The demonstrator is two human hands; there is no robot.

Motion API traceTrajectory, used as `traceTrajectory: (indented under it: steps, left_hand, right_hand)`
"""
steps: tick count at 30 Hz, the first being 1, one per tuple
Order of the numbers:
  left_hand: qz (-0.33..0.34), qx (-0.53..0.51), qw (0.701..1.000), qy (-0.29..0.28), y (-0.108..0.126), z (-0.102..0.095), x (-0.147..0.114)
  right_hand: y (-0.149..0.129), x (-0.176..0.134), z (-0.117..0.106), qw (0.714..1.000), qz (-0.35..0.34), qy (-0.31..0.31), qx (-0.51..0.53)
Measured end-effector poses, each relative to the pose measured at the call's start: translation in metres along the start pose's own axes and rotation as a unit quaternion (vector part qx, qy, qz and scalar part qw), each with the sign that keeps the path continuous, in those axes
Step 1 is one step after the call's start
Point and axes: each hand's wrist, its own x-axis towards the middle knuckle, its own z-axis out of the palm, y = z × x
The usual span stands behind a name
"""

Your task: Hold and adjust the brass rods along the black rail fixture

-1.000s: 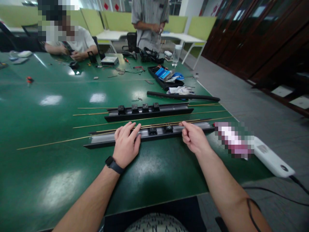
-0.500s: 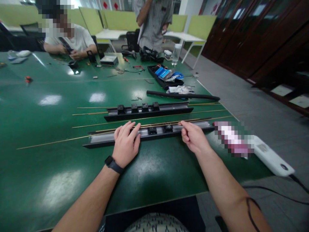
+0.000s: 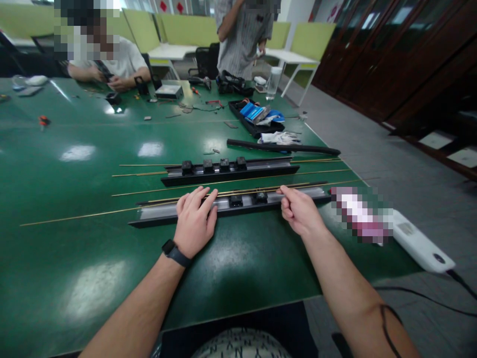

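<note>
A black channel (image 3: pixel 152 215) with a pale inner face lies across the green table before me, with two small black blocks (image 3: pixel 236 200) inside it. Thin brass-coloured rods run along its far edge, and one long rod (image 3: pixel 74 218) sticks out well past its left end. My left hand (image 3: pixel 194 216) rests on the channel's left half, palm down, its outstretched fingers over the rods. Thumb and forefinger of my right hand (image 3: pixel 298 209) are pinched on a brass rod near the channel's right half. The exact contact under the left fingers is hidden.
Behind lies a second black channel (image 3: pixel 231 175) with several black blocks and rods. Farther back are a black strip (image 3: pixel 283 147), white gloves (image 3: pixel 279 138) and a black tray (image 3: pixel 257 130). A white power strip (image 3: pixel 421 241) sits at right. Two people are across the table.
The long rod's left end has slid slightly farther left. Both of my hands stay almost in place. The standing person has shifted a little to the right.
</note>
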Motion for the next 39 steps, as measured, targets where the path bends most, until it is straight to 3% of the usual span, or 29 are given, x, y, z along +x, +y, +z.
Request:
traceTrajectory:
  steps: [14,29,39]
  left_hand:
    - [0.001,0.004,1.000,-0.002,-0.0001,0.0004,0.0004]
    - [-0.006,-0.006,1.000,-0.004,0.0010,-0.0009,0.0005]
    - [-0.009,-0.017,1.000,-0.004,0.0004,-0.0002,0.0000]
  right_hand:
    - [-0.0009,-0.0005,0.0007,1.000,0.008,0.007,-0.004]
    - [-0.0026,-0.0047,0.0016,0.999,0.022,-0.036,-0.016]
    - [-0.0050,-0.0020,-0.0006,1.000,0.016,-0.011,-0.001]
